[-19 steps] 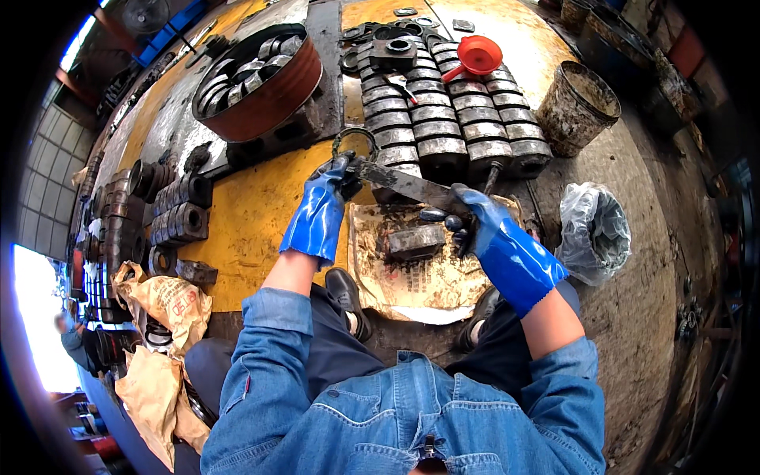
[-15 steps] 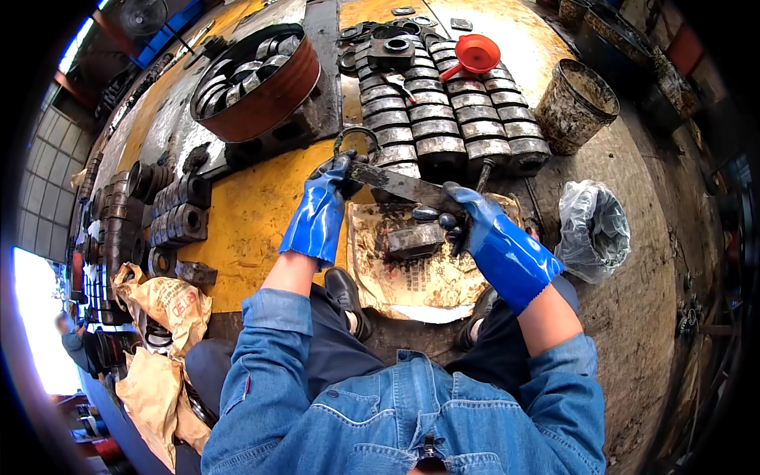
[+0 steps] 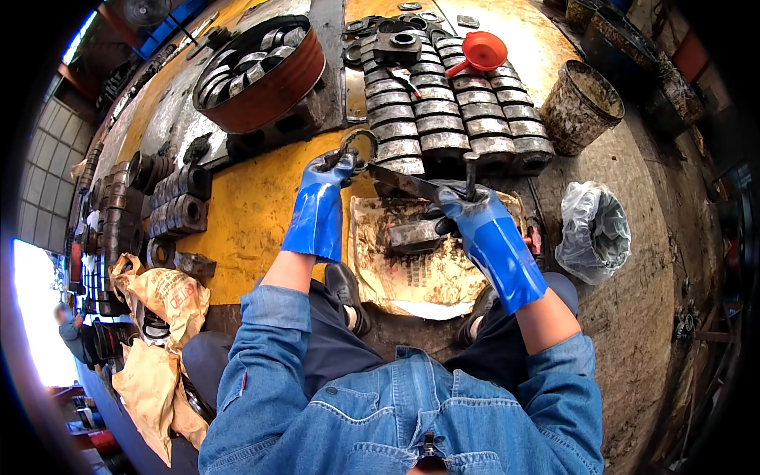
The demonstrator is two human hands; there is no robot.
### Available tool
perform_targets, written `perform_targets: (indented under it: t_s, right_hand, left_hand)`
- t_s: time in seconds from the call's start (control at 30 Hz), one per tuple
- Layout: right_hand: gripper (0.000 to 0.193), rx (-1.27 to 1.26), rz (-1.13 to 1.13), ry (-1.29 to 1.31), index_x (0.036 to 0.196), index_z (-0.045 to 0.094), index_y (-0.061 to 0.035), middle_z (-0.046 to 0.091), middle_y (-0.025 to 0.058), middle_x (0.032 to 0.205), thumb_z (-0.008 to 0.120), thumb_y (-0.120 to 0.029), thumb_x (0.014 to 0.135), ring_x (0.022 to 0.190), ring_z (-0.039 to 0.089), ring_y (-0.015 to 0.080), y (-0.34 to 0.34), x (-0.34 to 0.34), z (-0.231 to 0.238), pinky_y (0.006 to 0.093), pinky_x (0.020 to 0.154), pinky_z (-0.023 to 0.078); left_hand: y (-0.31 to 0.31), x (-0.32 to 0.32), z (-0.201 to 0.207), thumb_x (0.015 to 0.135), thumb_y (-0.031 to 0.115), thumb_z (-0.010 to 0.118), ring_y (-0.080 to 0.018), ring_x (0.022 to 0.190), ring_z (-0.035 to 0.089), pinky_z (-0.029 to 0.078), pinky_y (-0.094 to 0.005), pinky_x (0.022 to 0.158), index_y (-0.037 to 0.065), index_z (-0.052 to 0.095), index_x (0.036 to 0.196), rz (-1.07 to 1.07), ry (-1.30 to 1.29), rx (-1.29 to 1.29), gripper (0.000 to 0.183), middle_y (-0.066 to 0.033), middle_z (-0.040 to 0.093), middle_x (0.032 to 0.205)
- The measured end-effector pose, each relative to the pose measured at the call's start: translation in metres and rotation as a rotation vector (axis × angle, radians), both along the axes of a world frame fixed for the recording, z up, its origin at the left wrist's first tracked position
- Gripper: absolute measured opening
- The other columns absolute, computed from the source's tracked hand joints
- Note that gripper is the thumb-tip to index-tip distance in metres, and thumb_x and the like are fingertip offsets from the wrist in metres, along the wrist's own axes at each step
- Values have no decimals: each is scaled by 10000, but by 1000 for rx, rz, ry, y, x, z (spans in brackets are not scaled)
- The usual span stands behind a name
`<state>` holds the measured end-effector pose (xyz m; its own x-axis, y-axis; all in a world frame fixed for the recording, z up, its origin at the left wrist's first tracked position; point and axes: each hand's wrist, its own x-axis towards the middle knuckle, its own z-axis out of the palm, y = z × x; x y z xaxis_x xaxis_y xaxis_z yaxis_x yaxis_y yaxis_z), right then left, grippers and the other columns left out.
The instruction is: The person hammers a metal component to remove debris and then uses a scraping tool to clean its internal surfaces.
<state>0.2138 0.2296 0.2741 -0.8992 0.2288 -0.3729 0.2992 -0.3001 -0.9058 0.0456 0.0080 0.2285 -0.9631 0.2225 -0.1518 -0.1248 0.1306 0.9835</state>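
Observation:
My left hand, in a dirty blue rubber glove, is closed on a thin metal ring that stands up from its fingers. My right hand, gloved alike, grips a flat metal file. The file points left, its far end close to the ring; whether they touch I cannot tell. A dark round-ended rod rises at my right hand's knuckles; its lower end is hidden. Below the hands, a greasy metal block lies on stained paper sheeting between my feet.
Rows of ring-shaped metal parts stand ahead, topped by a red funnel and a brush. A rusty red drum of parts sits far left. Right are a grimy bucket and a plastic-lined container. Paper sacks lie left.
The left hand and the ring have shifted slightly right, and the ring shows more upright. The file's left end has dropped lower, and my right hand has turned, hiding more of the file.

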Motion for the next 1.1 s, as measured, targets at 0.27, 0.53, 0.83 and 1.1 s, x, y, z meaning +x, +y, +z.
perform_targets:
  t_s: [0.27,0.53,0.83,1.1]
  right_hand:
    - [544,1205,452,217,1373,493,-206,660,160,1062,663,-117,865,943,676,321,-18,12,-8,425,782,568]
    - [813,1463,498,166,1444,413,-308,613,136,1113,717,-99,720,905,633,379,-19,18,-34,464,777,546]
    - [754,1720,481,377,1419,463,-164,608,135,994,710,-110,709,773,626,303,-5,21,-46,419,634,544]
    - [559,1775,444,536,1375,511,-207,685,122,1020,578,-78,835,725,686,290,9,24,-37,429,560,545]
  left_hand:
    - [5,-6,-4,919,263,695,-92,791,649,482,-235,674,68,717,1071,-27,31,10,247,-22,729,903]
    - [9,0,1,916,225,706,-92,719,651,492,-236,594,29,717,1037,20,-8,71,231,-42,727,844]
    - [-2,-4,0,933,215,681,-112,727,678,507,-229,593,48,706,1073,-53,-184,62,220,-69,748,903]
    - [-11,-4,-6,919,170,687,-157,679,701,463,-211,495,0,705,1035,-134,-315,100,206,-112,743,858]
